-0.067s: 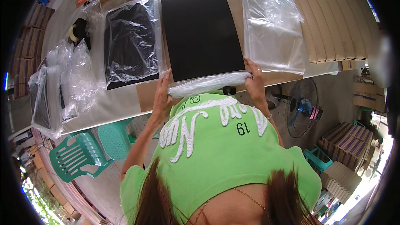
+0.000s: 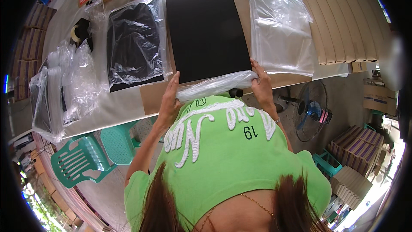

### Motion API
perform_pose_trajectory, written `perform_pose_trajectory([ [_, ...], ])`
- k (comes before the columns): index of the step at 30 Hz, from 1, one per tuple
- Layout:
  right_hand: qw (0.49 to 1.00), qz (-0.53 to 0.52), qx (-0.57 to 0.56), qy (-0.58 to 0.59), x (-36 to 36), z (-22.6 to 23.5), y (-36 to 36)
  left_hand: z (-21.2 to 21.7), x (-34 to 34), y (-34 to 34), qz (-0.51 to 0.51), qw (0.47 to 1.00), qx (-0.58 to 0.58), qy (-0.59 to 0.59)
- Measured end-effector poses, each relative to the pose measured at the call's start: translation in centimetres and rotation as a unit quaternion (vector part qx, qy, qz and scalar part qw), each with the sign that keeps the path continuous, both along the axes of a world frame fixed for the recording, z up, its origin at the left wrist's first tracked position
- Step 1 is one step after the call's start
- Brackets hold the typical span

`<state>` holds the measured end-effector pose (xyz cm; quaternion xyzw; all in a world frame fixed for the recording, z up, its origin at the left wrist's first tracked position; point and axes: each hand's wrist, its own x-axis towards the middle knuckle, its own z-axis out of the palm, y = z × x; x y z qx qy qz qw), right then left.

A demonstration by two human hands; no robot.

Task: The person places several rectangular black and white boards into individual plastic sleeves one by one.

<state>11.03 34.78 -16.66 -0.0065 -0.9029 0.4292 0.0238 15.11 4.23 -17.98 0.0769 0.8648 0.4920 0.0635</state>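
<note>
A flat black board point(image 2: 205, 30) lies on the brown table point(image 2: 150, 96) in front of me. A bunched clear plastic bag point(image 2: 216, 85) wraps its near edge. My left hand point(image 2: 170, 99) grips the bag's left end. At the other end, my right hand point(image 2: 262, 83) holds the bag by the board's near right corner. To the left of the board lies a black garment sealed in a clear bag point(image 2: 136, 41). A stack of empty clear bags point(image 2: 281, 28) lies to the right of the board.
Loose crumpled clear bags point(image 2: 73, 83) pile up at the table's left end beside a tape roll point(image 2: 77, 32). Folded cardboard boxes point(image 2: 343, 21) stack at the right. Green plastic chairs point(image 2: 92, 157) stand below left, a floor fan point(image 2: 311, 109) below right, and more cartons point(image 2: 352, 146) beyond.
</note>
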Motion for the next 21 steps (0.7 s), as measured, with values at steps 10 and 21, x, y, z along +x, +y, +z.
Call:
perform_pose_trajectory([
  [10,0.997,-0.019,-0.064,-0.044,-0.2,3.9,0.5,2.2,0.4,0.2,0.07,0.987,0.116,-0.086],
  [21,0.978,-0.032,-0.102,0.18,-2.3,12.6,-0.4,9.5,-3.0,-1.1,0.157,0.959,0.046,0.23],
])
